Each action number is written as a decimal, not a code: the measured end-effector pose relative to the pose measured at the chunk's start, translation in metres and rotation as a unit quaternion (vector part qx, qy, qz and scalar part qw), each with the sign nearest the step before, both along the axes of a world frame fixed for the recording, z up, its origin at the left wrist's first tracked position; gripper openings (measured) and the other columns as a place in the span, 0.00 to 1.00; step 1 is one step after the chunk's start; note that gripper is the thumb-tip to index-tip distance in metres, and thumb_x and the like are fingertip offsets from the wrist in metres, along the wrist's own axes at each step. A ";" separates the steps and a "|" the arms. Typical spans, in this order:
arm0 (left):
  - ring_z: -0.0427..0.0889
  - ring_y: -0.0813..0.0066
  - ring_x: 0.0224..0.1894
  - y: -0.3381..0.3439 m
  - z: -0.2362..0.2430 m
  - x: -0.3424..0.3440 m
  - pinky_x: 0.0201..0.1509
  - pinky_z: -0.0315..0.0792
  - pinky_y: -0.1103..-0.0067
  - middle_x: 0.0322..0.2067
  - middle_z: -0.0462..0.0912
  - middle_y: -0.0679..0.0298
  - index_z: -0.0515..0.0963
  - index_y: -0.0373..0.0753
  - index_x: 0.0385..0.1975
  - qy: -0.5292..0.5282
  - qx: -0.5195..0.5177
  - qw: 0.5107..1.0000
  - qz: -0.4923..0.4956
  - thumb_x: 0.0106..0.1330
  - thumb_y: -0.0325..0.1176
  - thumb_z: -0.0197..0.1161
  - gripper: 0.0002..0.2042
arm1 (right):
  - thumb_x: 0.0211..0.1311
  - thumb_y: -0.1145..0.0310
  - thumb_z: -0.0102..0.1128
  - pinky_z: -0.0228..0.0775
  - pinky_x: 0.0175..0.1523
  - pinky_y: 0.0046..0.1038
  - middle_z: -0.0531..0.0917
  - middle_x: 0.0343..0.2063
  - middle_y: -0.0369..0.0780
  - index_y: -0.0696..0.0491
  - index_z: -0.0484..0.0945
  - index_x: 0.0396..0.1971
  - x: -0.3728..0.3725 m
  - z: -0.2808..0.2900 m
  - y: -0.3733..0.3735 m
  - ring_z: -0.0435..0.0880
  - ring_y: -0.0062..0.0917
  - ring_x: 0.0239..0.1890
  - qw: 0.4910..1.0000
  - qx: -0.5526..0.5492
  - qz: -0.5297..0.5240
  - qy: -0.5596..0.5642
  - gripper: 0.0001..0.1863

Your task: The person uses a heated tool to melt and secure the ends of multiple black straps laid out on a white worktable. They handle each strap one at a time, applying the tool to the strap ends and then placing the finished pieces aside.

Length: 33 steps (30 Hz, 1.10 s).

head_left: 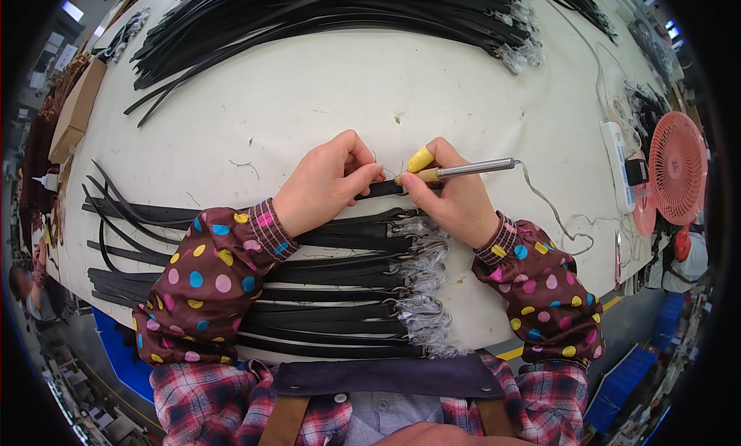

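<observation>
My left hand (328,180) is closed in a pinch, and a thin dark thread (390,170) runs from its fingertips. Just under those fingers lies the buckle end of a black belt (382,189). In my right hand (459,195) is a corded tool like a soldering iron (475,168), with a silver barrel and a tan part between thumb and index finger. A yellow cover wraps that index finger. The tool's left end is close to the belt, and whether it touches is hard to see. Nearer to me, several black belts (340,295) lie in rows, their buckles wrapped in clear plastic.
A large pile of black belts (332,14) spreads across the table's far side. To the right are a white power strip (617,164) and a pink fan (677,168). The tool's grey cord (544,203) trails over the table. A cardboard box (79,110) stands far left.
</observation>
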<state>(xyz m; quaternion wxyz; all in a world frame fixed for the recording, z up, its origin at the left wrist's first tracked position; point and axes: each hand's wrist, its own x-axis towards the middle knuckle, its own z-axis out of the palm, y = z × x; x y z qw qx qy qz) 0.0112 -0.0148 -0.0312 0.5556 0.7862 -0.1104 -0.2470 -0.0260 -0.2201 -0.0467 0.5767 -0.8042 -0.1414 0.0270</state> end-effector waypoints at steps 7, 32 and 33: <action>0.76 0.84 0.25 0.000 0.000 0.000 0.25 0.72 0.85 0.26 0.81 0.63 0.69 0.33 0.32 0.003 0.001 1.000 -0.002 0.68 0.31 0.60 0.09 | 0.61 0.71 0.63 0.66 0.29 0.19 0.77 0.24 0.37 0.58 0.69 0.32 0.000 0.000 0.000 0.75 0.15 0.24 1.000 -0.004 -0.001 -0.004 0.11; 0.81 0.66 0.34 0.018 0.006 0.013 0.37 0.73 0.74 0.32 0.81 0.62 0.81 0.40 0.35 -0.277 0.202 0.939 -0.035 0.63 0.40 0.65 0.10 | 0.60 0.76 0.64 0.68 0.34 0.18 0.78 0.23 0.37 0.58 0.77 0.37 0.006 -0.006 -0.021 0.73 0.15 0.26 0.996 -0.074 0.011 -0.038 0.07; 0.79 0.69 0.31 0.018 0.008 0.010 0.35 0.73 0.75 0.30 0.80 0.63 0.80 0.40 0.36 -0.306 0.201 0.929 -0.057 0.62 0.38 0.66 0.09 | 0.60 0.76 0.64 0.68 0.34 0.18 0.79 0.23 0.37 0.58 0.77 0.37 0.007 -0.006 -0.021 0.73 0.15 0.26 0.996 -0.078 0.006 -0.042 0.07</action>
